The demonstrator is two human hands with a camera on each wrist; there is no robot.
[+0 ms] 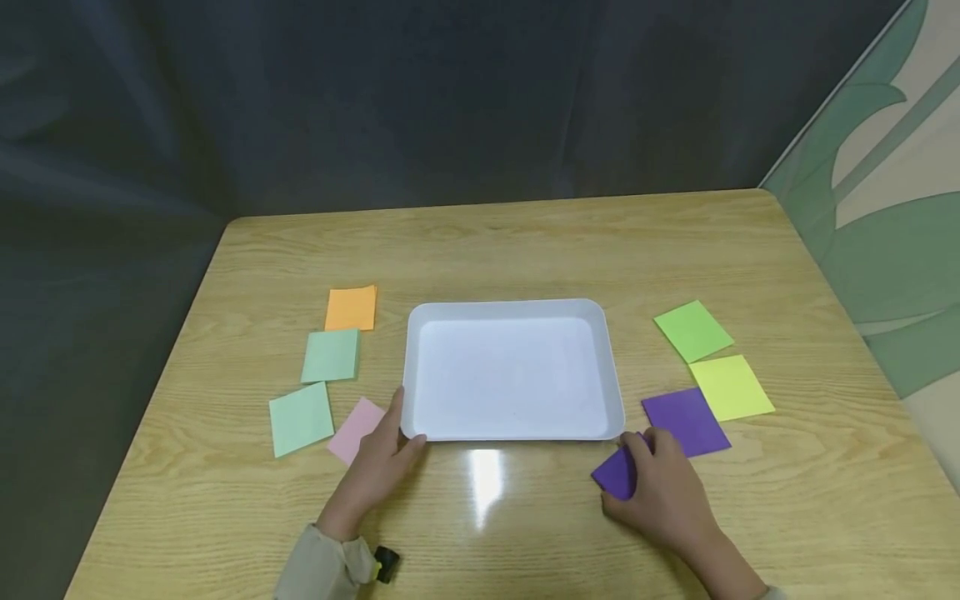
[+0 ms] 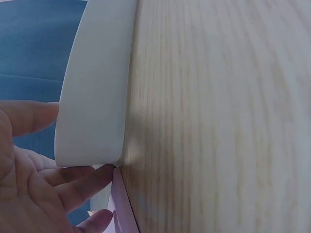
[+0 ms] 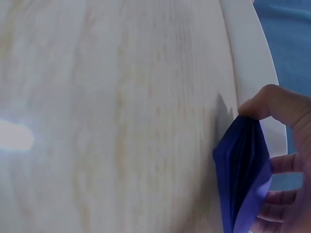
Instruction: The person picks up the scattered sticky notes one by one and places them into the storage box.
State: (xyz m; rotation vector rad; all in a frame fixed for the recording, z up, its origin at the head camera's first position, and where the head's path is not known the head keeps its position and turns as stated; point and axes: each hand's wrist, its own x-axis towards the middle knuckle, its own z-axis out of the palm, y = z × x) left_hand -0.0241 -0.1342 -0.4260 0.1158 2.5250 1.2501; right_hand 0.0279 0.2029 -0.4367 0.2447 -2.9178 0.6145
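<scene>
A white rectangular tray point(image 1: 517, 375) lies mid-table. My left hand point(image 1: 382, 462) touches its near left corner: in the left wrist view the thumb is at the rim, and the fairly straight fingers point(image 2: 87, 189) lie along the end wall. Beside those fingers is a pink sticky note pad point(image 1: 356, 431). My right hand point(image 1: 663, 496) pinches a purple sticky note pad point(image 1: 617, 473) near the tray's front right corner. In the right wrist view, this pad point(image 3: 243, 170) is tilted up and its sheets fan apart at the edge. Another purple pad point(image 1: 688, 421) lies just behind the right hand.
Left of the tray lie an orange pad point(image 1: 351, 308) and two mint green pads, one point(image 1: 331, 356) behind the other point(image 1: 302, 419). To the right are a green pad point(image 1: 693, 331) and a yellow pad point(image 1: 732, 387). A dark curtain point(image 1: 480, 100) hangs behind the wooden table point(image 1: 510, 250).
</scene>
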